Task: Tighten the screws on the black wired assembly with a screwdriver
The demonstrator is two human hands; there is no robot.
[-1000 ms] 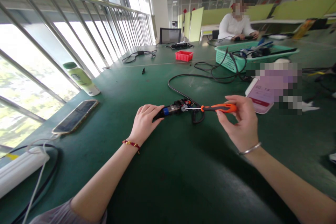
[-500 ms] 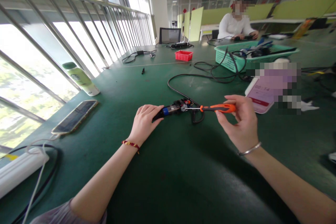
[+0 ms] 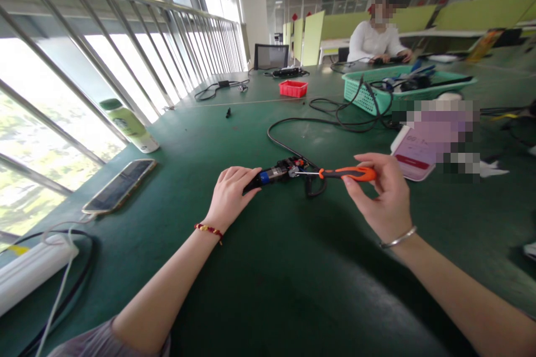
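A small black device [image 3: 276,170] with a blue band and a black cable lies on the green table [image 3: 268,268]. My left hand [image 3: 230,194] presses down on its left end, fingers curled over it. My right hand [image 3: 383,195] pinches the orange-handled screwdriver [image 3: 347,173] between thumb and fingers. The thin metal shaft points left, its tip at the device's right end.
A phone [image 3: 119,185] and a green-capped bottle [image 3: 129,125] lie at the left by the window railing. A white power strip [image 3: 33,268] sits at the near left. A teal basket [image 3: 402,88], a red tray [image 3: 293,88] and a second phone [image 3: 419,153] lie farther back. A person in white [image 3: 374,42] sits at the far end.
The fingers of my right hand have shifted slightly on the screwdriver handle. My left hand and the device have stayed where they were.
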